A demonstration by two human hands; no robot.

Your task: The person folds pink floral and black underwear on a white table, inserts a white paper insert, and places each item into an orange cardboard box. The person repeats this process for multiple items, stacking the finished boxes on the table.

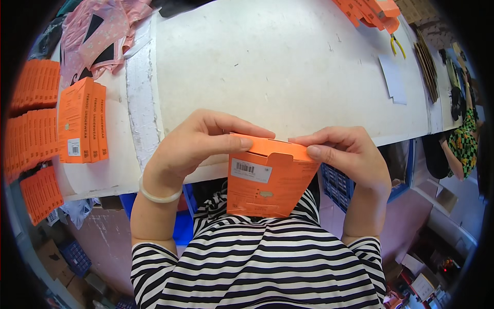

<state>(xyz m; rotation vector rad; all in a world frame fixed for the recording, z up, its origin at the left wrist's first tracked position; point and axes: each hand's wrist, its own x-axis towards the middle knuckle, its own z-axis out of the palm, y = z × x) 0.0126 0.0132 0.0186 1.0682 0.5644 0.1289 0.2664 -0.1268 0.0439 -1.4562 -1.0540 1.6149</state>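
An orange cardboard box is held up at the table's front edge, close to my striped shirt. Its face bears a white barcode label. My left hand grips the box's upper left corner, thumb on the front side and fingers behind. At the upper right corner, my right hand pinches the box between thumb and fingers. The top flap lies bent over the opening, and its tuck tab sticks out over the front face. What the box contains is hidden.
Three orange boxes stand at the table's left, beside stacked rows of similar boxes. Pink garments lie behind them. More orange cartons, yellow-handled pliers and white card are at far right. Another person is beyond.
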